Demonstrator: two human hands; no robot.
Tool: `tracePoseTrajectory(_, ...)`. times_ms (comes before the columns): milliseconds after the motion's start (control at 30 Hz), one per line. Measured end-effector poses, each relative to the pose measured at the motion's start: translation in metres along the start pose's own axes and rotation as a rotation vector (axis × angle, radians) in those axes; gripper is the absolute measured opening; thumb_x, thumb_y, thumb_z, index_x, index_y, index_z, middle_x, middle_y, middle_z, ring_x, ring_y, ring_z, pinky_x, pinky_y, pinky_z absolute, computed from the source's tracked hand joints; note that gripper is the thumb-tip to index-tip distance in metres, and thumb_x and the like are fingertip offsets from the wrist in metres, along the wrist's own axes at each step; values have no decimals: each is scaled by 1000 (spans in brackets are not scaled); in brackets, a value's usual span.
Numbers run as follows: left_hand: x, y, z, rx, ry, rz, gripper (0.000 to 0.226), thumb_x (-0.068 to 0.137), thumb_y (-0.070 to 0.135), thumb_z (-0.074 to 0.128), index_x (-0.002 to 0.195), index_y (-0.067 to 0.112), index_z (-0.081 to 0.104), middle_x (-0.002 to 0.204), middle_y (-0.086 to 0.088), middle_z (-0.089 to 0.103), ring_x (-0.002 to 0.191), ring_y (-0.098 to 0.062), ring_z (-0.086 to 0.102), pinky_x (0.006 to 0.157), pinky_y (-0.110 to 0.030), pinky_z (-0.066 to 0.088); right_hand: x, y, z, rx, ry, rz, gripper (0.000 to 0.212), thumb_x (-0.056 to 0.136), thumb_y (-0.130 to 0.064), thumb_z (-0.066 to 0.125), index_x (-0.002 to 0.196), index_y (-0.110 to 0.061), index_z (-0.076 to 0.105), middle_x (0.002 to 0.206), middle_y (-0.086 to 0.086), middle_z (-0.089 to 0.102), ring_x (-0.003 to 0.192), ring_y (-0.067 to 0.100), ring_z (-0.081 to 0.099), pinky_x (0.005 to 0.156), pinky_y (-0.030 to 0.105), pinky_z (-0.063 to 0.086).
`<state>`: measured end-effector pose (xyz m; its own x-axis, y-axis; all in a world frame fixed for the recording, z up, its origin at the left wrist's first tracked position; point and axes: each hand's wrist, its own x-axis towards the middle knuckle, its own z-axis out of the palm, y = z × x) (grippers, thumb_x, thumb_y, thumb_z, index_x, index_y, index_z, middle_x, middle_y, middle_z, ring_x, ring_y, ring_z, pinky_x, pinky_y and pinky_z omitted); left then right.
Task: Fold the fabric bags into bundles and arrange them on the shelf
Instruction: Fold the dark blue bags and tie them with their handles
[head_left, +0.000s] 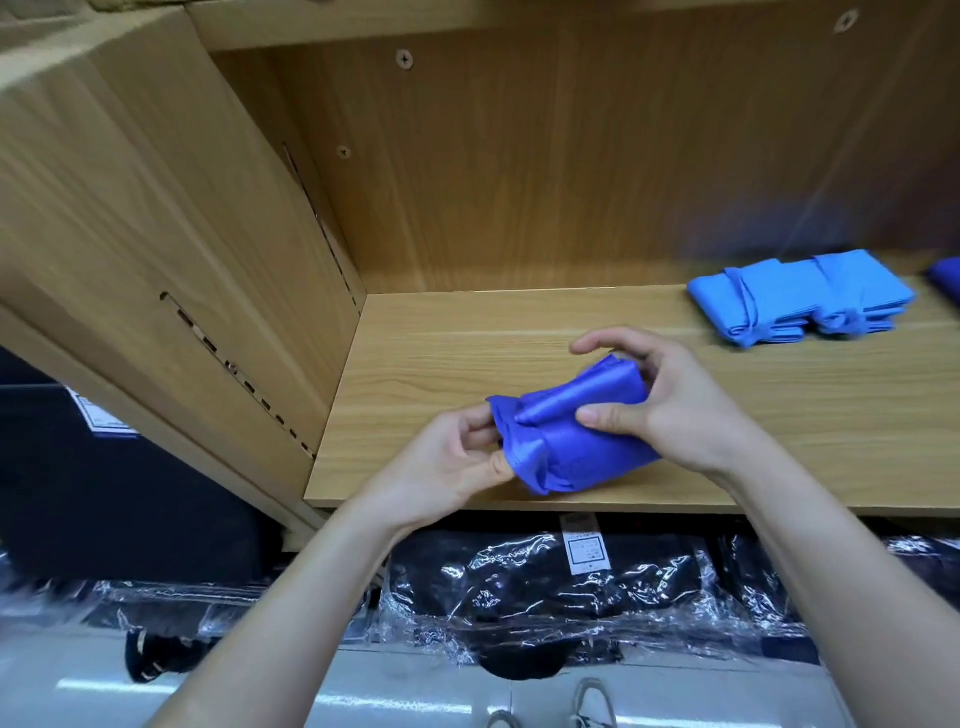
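Both my forearms reach up from the bottom of the frame and meet at the centre, just above the front edge of the wooden shelf (467, 353). My left hand (452, 462) is turned palm-in, its grip pinched on the gathered left end of the dark blue fabric bag (571, 436). My right hand (670, 405) comes in from the right with the thumb pressed on the bag's near face and the fingers arched over its top, so that grip is clamped on the bag too. The bag is rolled into a rumpled bundle, tilted up to the right. Light blue folded bundles (800, 296) lie on the shelf at the right of the frame, well apart from my hands.
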<state>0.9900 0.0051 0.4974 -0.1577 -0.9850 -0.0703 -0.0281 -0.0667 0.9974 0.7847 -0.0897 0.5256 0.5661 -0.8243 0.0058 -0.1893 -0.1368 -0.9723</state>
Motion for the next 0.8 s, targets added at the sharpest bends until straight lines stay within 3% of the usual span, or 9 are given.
tracePoseTrajectory(100, 2, -2, 3, -26, 26, -9, 73, 62, 57, 80, 120, 17, 58, 123, 9, 67, 119, -8, 59, 91, -19, 48, 5, -1, 1, -212, -79, -52, 42, 68, -6, 79, 97, -28, 58, 82, 4, 67, 69, 17, 57, 72, 35, 49)
tracePoseTrajectory(167, 3, -3, 7, -21, 36, -13, 66, 62, 51, 80, 116, 21, 59, 116, 13, 69, 108, -2, 62, 86, -17, 48, 7, -5, 4, -344, -135, -80, 40, 71, -2, 77, 92, -27, 54, 82, 1, 66, 70, 19, 57, 73, 38, 50)
tracePoseTrajectory(300, 5, -5, 13, 108, 70, -30, 52, 75, 30, 83, 119, 15, 61, 118, -8, 67, 86, -10, 62, 80, -22, 50, 8, -14, 12, -467, -290, -124, 42, 74, 1, 71, 96, -25, 47, 85, -3, 61, 73, 17, 53, 71, 37, 47)
tracePoseTrajectory(400, 9, -6, 19, 252, 177, 7, 36, 76, 20, 80, 109, 18, 67, 102, -3, 72, 78, -5, 56, 76, -22, 47, 9, -14, 19, -478, -348, -141, 48, 75, -1, 69, 104, -26, 41, 86, -3, 58, 76, 18, 51, 73, 36, 46)
tracePoseTrajectory(467, 9, -6, 20, 285, 255, 13, 35, 73, 20, 77, 105, 28, 67, 96, 18, 71, 78, 0, 59, 76, -18, 48, 10, -11, 21, -417, -319, -119, 52, 76, 0, 67, 112, -27, 41, 87, 2, 59, 75, 17, 53, 75, 33, 47)
tracePoseTrajectory(533, 8, -9, 19, 204, 333, 1, 50, 72, 18, 77, 116, 34, 61, 113, 30, 64, 94, 5, 63, 82, -15, 49, 10, -6, 15, -214, -235, -36, 54, 78, -5, 73, 119, -27, 46, 91, 8, 63, 75, 14, 57, 76, 32, 49)
tracePoseTrajectory(633, 7, -13, 17, 85, 453, 7, 56, 80, 1, 76, 129, 20, 56, 130, 15, 59, 103, 10, 61, 84, -10, 46, 9, 4, 5, -77, -155, 34, 36, 78, -30, 77, 111, -22, 62, 95, 0, 72, 86, 11, 65, 81, 28, 51)
tracePoseTrajectory(700, 6, -14, 21, 64, 469, -1, 54, 78, 1, 77, 126, 17, 58, 122, 11, 64, 99, 8, 62, 82, -10, 45, 7, 10, 10, -44, -130, 4, 34, 78, -31, 71, 109, -18, 67, 100, 3, 73, 88, 9, 65, 82, 26, 51)
tracePoseTrajectory(800, 2, -11, 24, 173, 446, -31, 44, 67, 17, 78, 108, 27, 63, 103, 16, 70, 96, 2, 64, 83, -16, 48, 3, 13, 19, -36, -83, -42, 30, 75, -24, 71, 106, -22, 67, 97, -3, 73, 87, 5, 64, 83, 20, 50)
